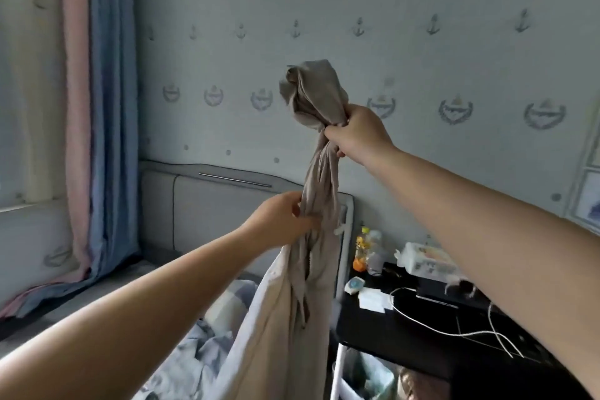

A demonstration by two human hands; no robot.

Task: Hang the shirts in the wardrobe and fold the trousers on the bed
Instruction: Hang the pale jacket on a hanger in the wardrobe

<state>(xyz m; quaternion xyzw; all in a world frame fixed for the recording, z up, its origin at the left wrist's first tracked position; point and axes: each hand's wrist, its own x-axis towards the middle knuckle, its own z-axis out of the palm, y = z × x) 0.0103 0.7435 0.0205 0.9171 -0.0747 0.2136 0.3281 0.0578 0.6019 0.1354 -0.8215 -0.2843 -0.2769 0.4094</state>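
The step in hand looks like sorting out one garment (319,172) before folding or hanging; bunched as it is, it may be trousers, though I cannot tell for sure. The right hand (358,131) clenches it high, a crumpled end sticking out toward 11 o'clock above the fist. The left hand (282,221) pinches the cloth lower down, at about 7 o'clock from the right. The garment hangs in the air over the bed (194,351), its long axis near vertical, running from 12 down to 6. Next, the hands probably need to find the waistband or shoulders and shake it open.
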